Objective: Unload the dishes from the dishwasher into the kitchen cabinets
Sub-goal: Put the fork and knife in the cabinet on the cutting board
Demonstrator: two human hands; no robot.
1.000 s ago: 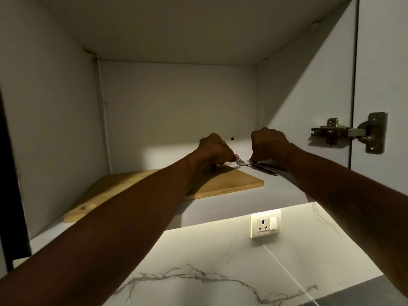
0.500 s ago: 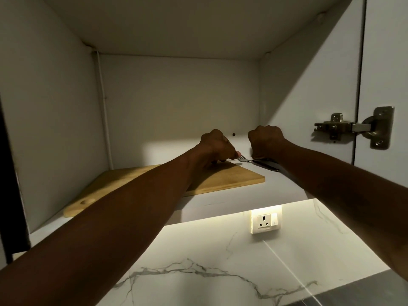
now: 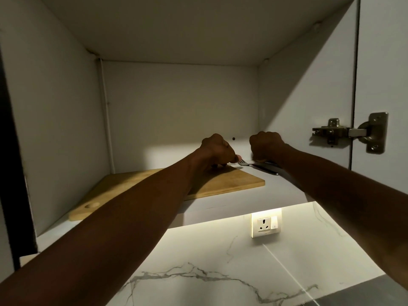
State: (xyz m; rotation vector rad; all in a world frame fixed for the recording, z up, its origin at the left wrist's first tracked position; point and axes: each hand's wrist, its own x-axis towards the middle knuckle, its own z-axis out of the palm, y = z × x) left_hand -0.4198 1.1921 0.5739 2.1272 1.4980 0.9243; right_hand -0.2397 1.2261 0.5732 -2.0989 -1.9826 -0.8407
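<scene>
On shelf point(image 3: 284, 186), board point(image 3: 220, 182) stowed; at 2 o'clock, laying cutlery point(image 3: 265, 170), right hand point(image 3: 266, 146) gripping it, left hand point(image 3: 217, 151) curled by tines point(image 3: 242, 161), hold unclear.

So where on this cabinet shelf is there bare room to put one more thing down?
Bare shelf lies right of the cutting board, in front of the fork and dark-handled cutlery, up to the right wall. The back middle is crowded: left hand and right hand meet there at the cutlery.

Left grip point(image 3: 217, 151) and right grip point(image 3: 266, 146) reach forward, curled.
</scene>
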